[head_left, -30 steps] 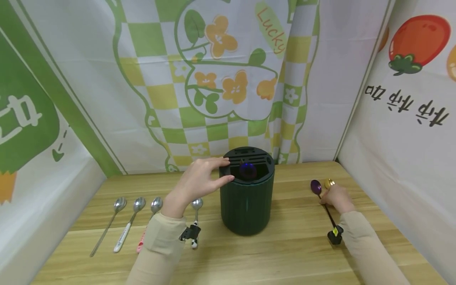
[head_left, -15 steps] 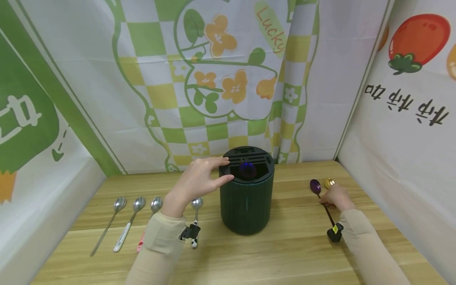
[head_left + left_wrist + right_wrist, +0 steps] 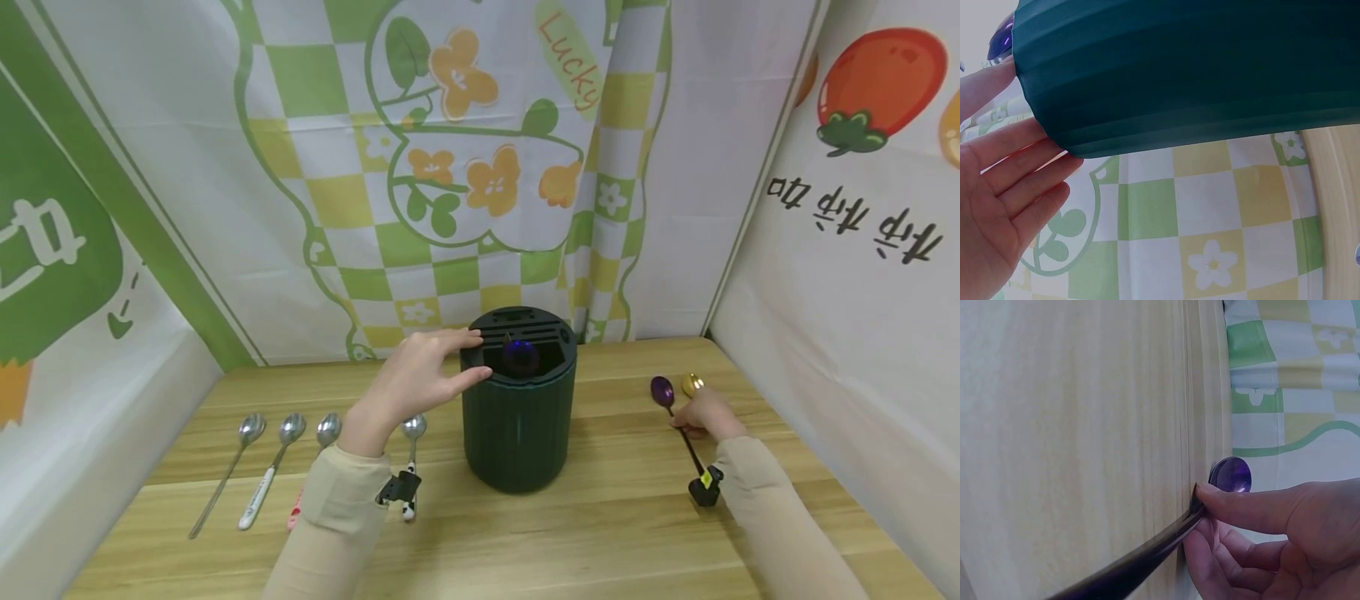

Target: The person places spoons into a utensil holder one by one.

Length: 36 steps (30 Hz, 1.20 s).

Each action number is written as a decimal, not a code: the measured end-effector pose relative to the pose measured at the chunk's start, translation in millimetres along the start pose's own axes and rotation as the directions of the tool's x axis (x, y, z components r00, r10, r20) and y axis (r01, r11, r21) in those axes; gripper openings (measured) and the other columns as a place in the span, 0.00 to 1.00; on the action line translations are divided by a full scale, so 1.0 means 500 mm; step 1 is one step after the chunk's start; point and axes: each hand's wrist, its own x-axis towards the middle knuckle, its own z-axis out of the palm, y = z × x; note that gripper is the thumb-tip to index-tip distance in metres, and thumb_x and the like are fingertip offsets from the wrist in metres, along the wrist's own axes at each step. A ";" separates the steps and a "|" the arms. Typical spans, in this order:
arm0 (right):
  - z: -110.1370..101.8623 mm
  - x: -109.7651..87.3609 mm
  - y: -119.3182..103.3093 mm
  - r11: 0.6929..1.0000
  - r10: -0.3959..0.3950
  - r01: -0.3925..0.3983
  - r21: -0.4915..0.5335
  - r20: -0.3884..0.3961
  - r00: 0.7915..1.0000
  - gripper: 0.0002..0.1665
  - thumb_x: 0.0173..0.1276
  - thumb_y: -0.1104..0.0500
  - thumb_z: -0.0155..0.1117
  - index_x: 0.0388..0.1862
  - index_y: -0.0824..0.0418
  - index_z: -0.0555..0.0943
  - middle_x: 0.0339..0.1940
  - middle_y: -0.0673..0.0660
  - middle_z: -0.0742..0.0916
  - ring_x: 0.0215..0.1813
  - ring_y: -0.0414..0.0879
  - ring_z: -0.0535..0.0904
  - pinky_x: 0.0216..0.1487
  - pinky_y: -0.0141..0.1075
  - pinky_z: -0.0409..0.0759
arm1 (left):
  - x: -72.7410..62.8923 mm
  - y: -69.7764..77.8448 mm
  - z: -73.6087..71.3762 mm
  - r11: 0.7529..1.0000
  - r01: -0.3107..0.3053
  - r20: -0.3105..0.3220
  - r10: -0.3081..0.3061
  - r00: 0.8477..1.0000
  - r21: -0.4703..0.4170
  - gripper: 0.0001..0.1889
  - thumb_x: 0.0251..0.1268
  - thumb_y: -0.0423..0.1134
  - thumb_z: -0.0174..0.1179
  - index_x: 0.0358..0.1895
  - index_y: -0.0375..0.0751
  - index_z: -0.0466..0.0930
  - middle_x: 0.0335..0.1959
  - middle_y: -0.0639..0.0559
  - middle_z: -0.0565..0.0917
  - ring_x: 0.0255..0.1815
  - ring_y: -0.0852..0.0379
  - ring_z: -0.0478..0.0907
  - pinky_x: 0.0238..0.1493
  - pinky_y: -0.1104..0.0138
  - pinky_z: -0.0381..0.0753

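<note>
At the table's right, my right hand (image 3: pixel 708 414) pinches the dark handle of a purple spoon (image 3: pixel 662 392) between thumb and fingers. The right wrist view has that handle (image 3: pixel 1147 550) low over the wood. A gold spoon (image 3: pixel 692 384) lies beside it, its handle hidden by the hand. My left hand (image 3: pixel 423 375) touches the left rim of a dark green ribbed utensil holder (image 3: pixel 517 433), its fingers straight. In the left wrist view, the fingertips (image 3: pixel 1054 147) rest at the holder's edge. Another spoon's purple bowl (image 3: pixel 521 356) shows in the holder's large opening.
Several silver spoons lie in a row at the left: a plain one (image 3: pixel 240 454), one with a white handle (image 3: pixel 258 497), one with a pink handle (image 3: pixel 295 510) and one with a black-and-white handle (image 3: pixel 410 483). Printed cloth (image 3: pixel 300 208) walls enclose the wooden table (image 3: pixel 600 533).
</note>
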 end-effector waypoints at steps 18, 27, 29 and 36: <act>0.003 -0.010 -0.010 0.999 -0.032 0.033 -0.014 0.017 0.999 0.11 0.53 0.67 0.69 0.23 0.68 0.73 0.12 0.50 0.77 0.14 0.36 0.75 0.21 0.28 0.79 | 0.002 0.002 -0.002 1.000 -0.010 -0.002 0.010 1.000 -0.002 0.27 0.62 0.57 0.59 0.58 0.43 0.78 0.57 0.51 0.81 0.59 0.51 0.77 0.59 0.56 0.76; 0.006 -0.005 -0.006 0.999 -0.038 0.039 -0.008 0.023 0.999 0.11 0.54 0.67 0.68 0.23 0.68 0.73 0.12 0.50 0.77 0.14 0.36 0.75 0.21 0.28 0.79 | 0.002 0.000 -0.001 1.000 0.004 0.011 -0.004 1.000 0.005 0.27 0.62 0.58 0.59 0.58 0.44 0.78 0.57 0.52 0.81 0.59 0.52 0.77 0.59 0.57 0.76; 0.005 -0.006 -0.005 0.999 -0.038 0.037 0.012 0.024 0.999 0.11 0.54 0.68 0.68 0.25 0.69 0.72 0.13 0.50 0.77 0.14 0.36 0.76 0.22 0.28 0.80 | 0.002 -0.001 -0.001 1.000 0.005 0.014 -0.005 1.000 0.002 0.27 0.62 0.58 0.59 0.58 0.44 0.78 0.57 0.52 0.81 0.59 0.52 0.77 0.59 0.57 0.76; 0.003 -0.007 -0.002 0.998 -0.043 0.042 0.036 0.025 0.999 0.14 0.54 0.69 0.67 0.30 0.72 0.70 0.15 0.51 0.76 0.16 0.36 0.76 0.23 0.28 0.80 | 0.001 -0.001 0.000 1.000 0.003 0.013 -0.003 1.000 0.002 0.27 0.62 0.58 0.59 0.58 0.44 0.78 0.57 0.52 0.81 0.59 0.52 0.77 0.59 0.57 0.76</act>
